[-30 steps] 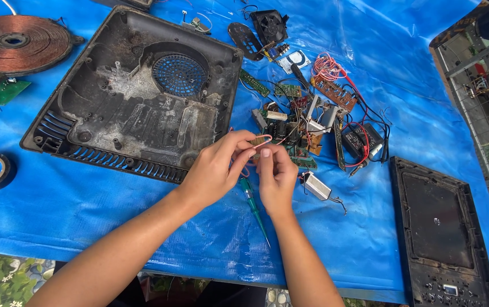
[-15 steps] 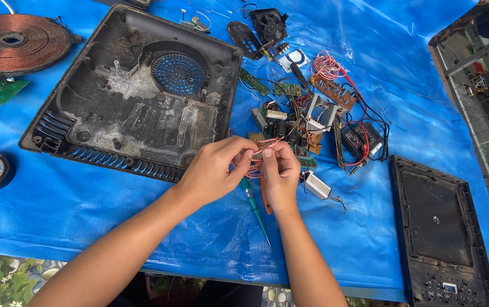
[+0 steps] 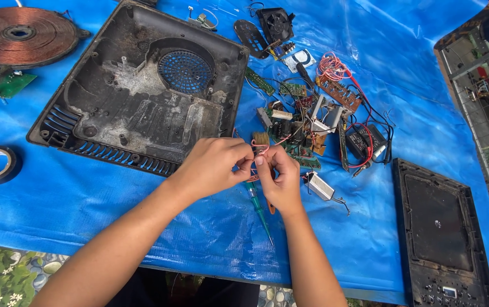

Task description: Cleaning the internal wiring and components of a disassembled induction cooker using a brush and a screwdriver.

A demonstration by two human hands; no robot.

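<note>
While both hands meet above the middle of the table, the left hand [image 3: 213, 165] and right hand [image 3: 278, 179] pinch a thin red wire [image 3: 257, 149] between closed fingers, held up off the loose parts [image 3: 307, 122] for a closer look.

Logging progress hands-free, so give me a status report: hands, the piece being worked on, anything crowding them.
Left hand and right hand pinch thin reddish wire. Green screwdriver lies beneath. Circuit-board clutter close behind.
</note>
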